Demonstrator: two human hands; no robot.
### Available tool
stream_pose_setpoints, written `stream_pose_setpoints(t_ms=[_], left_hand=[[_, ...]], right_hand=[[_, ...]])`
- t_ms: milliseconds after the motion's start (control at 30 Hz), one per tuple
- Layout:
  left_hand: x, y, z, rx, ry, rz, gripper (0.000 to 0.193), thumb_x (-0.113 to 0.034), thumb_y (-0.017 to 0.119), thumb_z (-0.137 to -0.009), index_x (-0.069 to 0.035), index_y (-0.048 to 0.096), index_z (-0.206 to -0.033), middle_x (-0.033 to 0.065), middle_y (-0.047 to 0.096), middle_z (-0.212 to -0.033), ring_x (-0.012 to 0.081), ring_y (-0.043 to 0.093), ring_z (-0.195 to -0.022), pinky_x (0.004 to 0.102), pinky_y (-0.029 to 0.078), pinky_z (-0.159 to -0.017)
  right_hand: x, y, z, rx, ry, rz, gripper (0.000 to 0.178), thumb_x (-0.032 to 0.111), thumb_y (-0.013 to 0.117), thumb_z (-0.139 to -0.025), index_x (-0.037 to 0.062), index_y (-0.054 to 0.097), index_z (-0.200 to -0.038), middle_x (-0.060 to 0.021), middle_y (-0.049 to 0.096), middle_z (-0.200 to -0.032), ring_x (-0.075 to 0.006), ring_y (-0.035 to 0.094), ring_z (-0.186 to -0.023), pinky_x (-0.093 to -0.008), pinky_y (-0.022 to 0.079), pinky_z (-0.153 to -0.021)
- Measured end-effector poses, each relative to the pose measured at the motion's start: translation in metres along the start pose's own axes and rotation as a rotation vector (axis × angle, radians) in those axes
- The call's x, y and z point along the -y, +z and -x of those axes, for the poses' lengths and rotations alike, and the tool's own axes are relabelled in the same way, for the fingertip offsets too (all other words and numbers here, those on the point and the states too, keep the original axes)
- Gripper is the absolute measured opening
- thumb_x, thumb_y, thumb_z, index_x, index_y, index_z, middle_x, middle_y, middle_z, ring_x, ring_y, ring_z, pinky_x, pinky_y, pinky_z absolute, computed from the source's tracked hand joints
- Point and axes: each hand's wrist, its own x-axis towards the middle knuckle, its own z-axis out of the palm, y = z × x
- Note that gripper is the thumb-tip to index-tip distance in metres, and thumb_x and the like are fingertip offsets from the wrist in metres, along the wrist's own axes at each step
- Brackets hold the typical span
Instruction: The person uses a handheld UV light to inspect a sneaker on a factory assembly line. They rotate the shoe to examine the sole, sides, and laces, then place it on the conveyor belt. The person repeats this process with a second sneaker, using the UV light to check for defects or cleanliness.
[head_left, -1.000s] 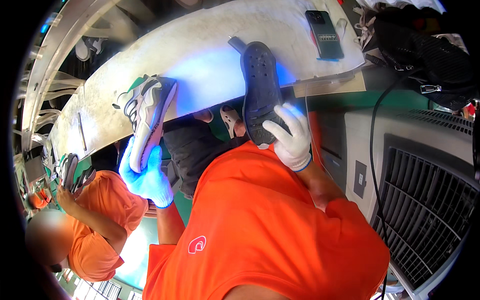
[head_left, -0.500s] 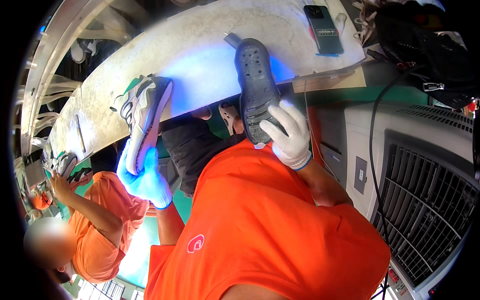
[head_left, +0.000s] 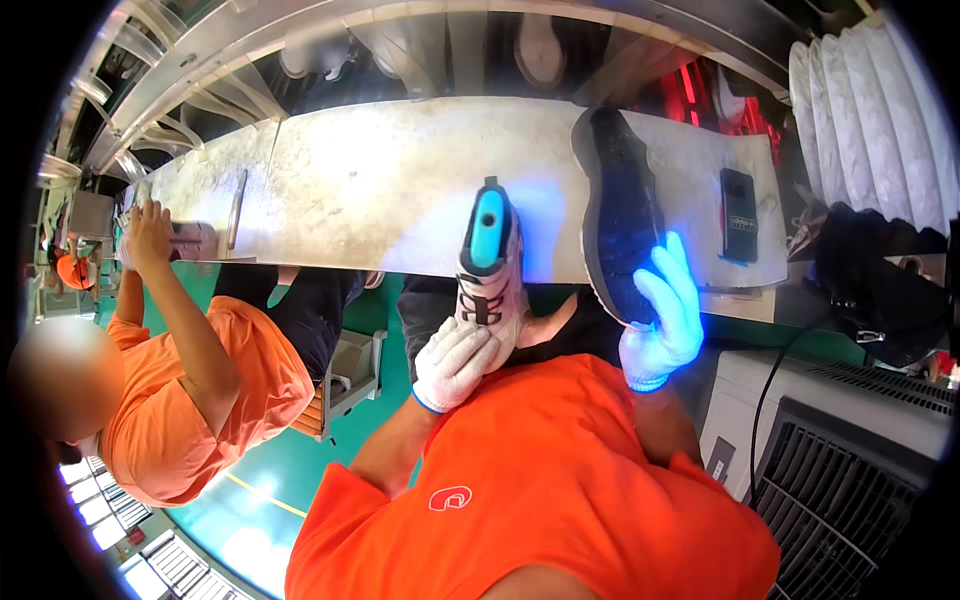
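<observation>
My left hand [head_left: 455,365], in a white knit glove, grips the toe end of a pale sneaker upper [head_left: 483,300]. The sneaker's opening faces up, with a turquoise insole [head_left: 489,225] and dark laces showing; its heel points away over the table's near edge. On the right, my gloved right hand [head_left: 662,320] holds the near end of a loose black shoe sole [head_left: 622,210], fingers along its right side. The sole is tilted, its pale rim along the left. Blue light falls on this hand. Sneaker and sole are apart.
The pale worktable [head_left: 350,190] runs across in front of me. A dark phone [head_left: 739,215] lies at its right end, a thin tool [head_left: 237,208] at left. A co-worker in orange [head_left: 210,380] sits left, handling a shoe. A black bag [head_left: 870,270] and grey machine [head_left: 840,440] stand right.
The sneaker has turned from side-on to opening-up, and my left hand has moved to its toe. The sole has tilted and shifted right. Blue light has passed from my left hand to my right.
</observation>
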Motion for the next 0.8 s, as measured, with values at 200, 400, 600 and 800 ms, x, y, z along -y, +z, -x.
stream_pose_setpoints(t_ms=[200, 400, 600, 800], left_hand=[[0.009, 0.002, 0.006, 0.037, 0.039, 0.089, 0.040, -0.009, 0.085, -0.070, -0.005, 0.081, -0.111, 0.0117, 0.076, -0.115, 0.0321, 0.077, -0.100, 0.0485, 0.063, -0.086], [0.007, 0.006, 0.010, 0.044, 0.018, 0.097, 0.039, -0.011, 0.083, -0.072, -0.005, 0.082, -0.110, 0.0100, 0.076, -0.114, 0.0293, 0.077, -0.099, 0.0464, 0.063, -0.085], [0.014, 0.020, -0.012, -0.121, 0.032, -0.022, 0.034, -0.006, 0.088, -0.074, -0.008, 0.080, -0.108, 0.0060, 0.074, -0.109, 0.0295, 0.077, -0.104, 0.0447, 0.065, -0.095], [0.041, -0.013, -0.012, 0.099, -0.147, -0.126, 0.040, -0.009, 0.078, -0.072, -0.007, 0.080, -0.111, 0.0096, 0.077, -0.111, 0.0336, 0.077, -0.107, 0.0465, 0.062, -0.085]], right_hand=[[-0.003, 0.013, 0.009, 0.032, 0.041, 0.026, 0.029, 0.004, 0.091, -0.086, 0.0023, 0.081, -0.113, -0.0222, 0.076, -0.135, -0.0456, 0.070, -0.136, -0.0536, 0.056, -0.118], [0.018, 0.037, -0.033, 0.191, -0.078, -0.110, 0.032, 0.009, 0.090, -0.085, 0.0009, 0.081, -0.114, -0.0248, 0.075, -0.135, -0.0528, 0.069, -0.134, -0.0564, 0.059, -0.113], [0.085, 0.182, -0.103, 0.331, -0.364, -0.252, 0.041, 0.000, 0.076, -0.078, 0.0057, 0.079, -0.119, -0.0150, 0.074, -0.130, -0.0465, 0.070, -0.131, -0.0473, 0.063, -0.097], [0.104, 0.231, -0.094, 0.585, -0.463, -0.126, 0.061, 0.014, 0.081, -0.082, 0.0038, 0.067, -0.140, -0.0260, 0.058, -0.154, -0.0509, 0.053, -0.148, -0.0623, 0.042, -0.125]])
